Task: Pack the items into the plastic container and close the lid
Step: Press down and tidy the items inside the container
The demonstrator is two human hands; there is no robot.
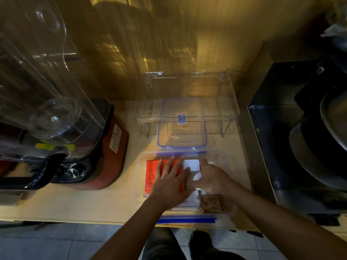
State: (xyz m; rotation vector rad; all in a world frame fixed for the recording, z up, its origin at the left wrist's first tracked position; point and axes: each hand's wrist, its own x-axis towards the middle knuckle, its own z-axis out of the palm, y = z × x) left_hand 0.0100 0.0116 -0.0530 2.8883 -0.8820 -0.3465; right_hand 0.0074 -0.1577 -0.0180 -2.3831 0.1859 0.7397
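A clear plastic container (142, 162) with blue clips sits at the counter's front edge. Inside lie a flat orange-red packet (153, 172), a white block (191, 165), white folded material (189, 200) and a brown textured piece (212, 202). My left hand (170, 182) rests flat on the orange-red packet, fingers spread. My right hand (212, 178) is curled beside the white block, touching a small white item; what it grips is unclear. The clear lid (182, 126) with a blue rim lies behind the container, partly under an acrylic stand.
A red blender base with a clear jug (93, 147) stands at the left. A clear acrylic stand (187, 102) sits against the wooden back wall. A black appliance (300, 137) fills the right. The counter's front edge (75, 220) drops to a tiled floor.
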